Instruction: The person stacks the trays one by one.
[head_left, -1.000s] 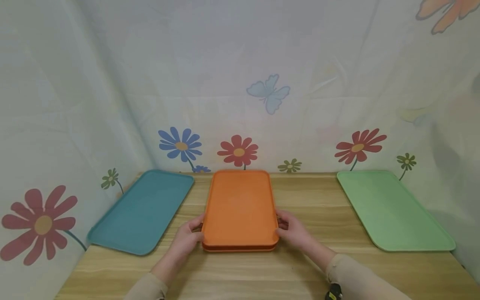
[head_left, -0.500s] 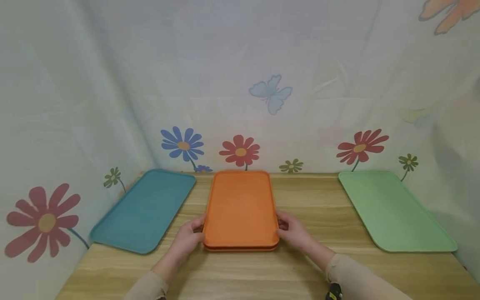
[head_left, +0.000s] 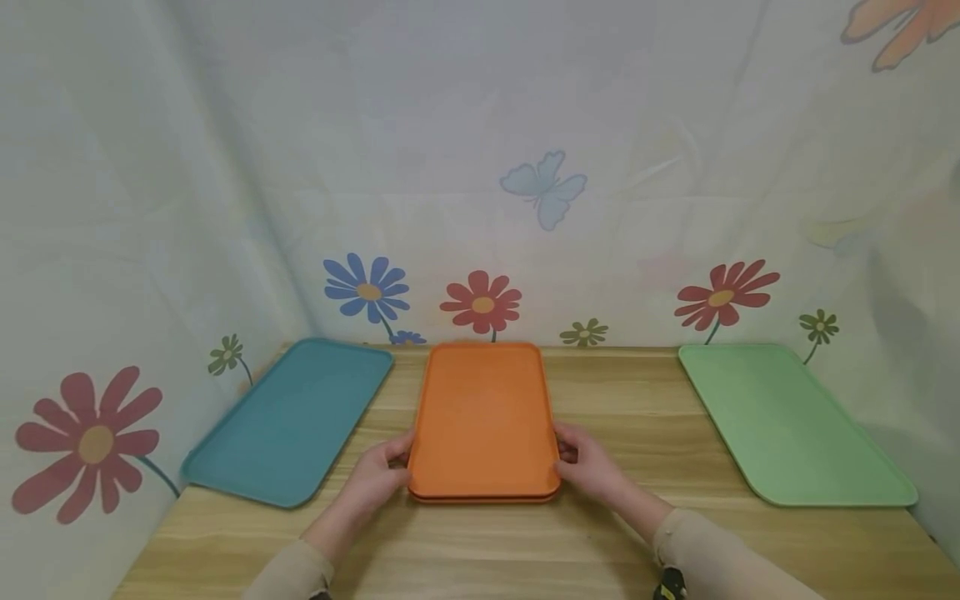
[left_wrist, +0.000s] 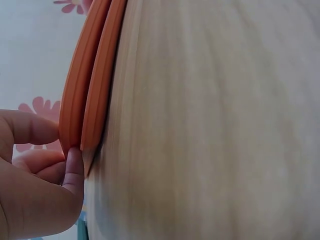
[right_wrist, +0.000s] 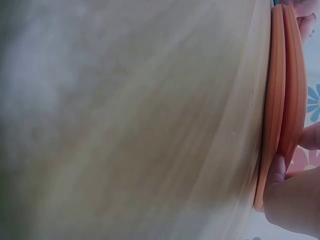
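Two orange trays are stacked in the middle of the wooden table, the upper orange tray (head_left: 483, 417) over the lower orange tray (head_left: 484, 500). My left hand (head_left: 378, 475) pinches the upper tray's near left side. Opposite it, my right hand (head_left: 588, 462) grips the near right side. In the left wrist view, one fingertip of the left hand (left_wrist: 40, 195) lies at the narrow dark gap between the trays. A similar thin gap shows in the right wrist view between the lower tray (right_wrist: 275, 90) and upper tray (right_wrist: 297, 85).
A teal tray (head_left: 292, 425) lies angled on the left of the wooden table (head_left: 622, 392). On the right is a light green tray (head_left: 795, 425), close to the side curtain. A flower-print curtain (head_left: 615, 233) hangs behind and along both sides.
The upper orange tray has come down slightly, so the gap at its front edge is thinner. Both hands keep their hold. The view has shifted a little.
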